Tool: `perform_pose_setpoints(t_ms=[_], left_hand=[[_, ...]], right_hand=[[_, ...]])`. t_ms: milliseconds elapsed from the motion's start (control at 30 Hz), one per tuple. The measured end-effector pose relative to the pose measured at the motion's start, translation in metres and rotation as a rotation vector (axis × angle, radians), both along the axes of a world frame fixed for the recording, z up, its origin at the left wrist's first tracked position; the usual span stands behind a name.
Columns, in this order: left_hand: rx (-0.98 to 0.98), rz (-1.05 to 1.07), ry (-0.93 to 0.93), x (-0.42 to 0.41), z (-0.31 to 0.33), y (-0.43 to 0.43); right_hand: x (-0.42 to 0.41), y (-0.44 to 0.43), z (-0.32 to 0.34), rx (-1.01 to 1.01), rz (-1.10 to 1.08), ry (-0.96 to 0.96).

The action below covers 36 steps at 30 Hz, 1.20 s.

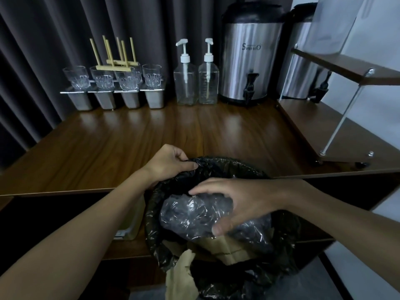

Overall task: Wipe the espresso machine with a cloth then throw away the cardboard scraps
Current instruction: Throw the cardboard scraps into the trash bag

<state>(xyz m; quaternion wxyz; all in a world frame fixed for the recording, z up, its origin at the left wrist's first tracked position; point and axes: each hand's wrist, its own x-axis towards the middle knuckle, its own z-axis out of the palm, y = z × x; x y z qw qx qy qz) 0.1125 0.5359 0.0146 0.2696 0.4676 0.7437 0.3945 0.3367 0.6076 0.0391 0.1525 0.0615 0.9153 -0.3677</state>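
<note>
Dark brown, black and steel are what you have in front of you.

Your table [129, 135] is dark brown with a streaked wood grain. At its near edge the bin liner [216, 165] is glossy black, the crumpled plastic [194, 215] is clear with white glints, and the cardboard scraps [225, 247] are plain tan. Along the far edge you have clear glasses [101, 77] with ribbed bases, pale yellow sticks [112, 68], clear pump bottles [186, 83] with white tops, and a brushed silver dispenser [251, 59] with black lid and tap. The curtain [43, 40] is dark grey.
</note>
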Motion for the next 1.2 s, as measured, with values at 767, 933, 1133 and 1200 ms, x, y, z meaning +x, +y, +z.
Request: perform_pose_setpoints(t_ms=[767,933,1133,1200], left_hand=[[0.101,0.342,0.091,0.024,0.011,-0.063],[0.124,0.402,0.167,0.021,0.011,-0.081],[0.125,0.542,0.157,0.008,0.008,-0.119],[0.146,0.589,0.14,0.005,0.005,-0.13]], right_hand=[[0.024,0.029,0.002,0.297,-0.055,0.412],[0.038,0.032,0.0,0.515,-0.335,0.567],[0.045,-0.01,0.007,0.403,-0.267,0.505],[0.045,-0.035,0.011,0.136,-0.185,0.454]])
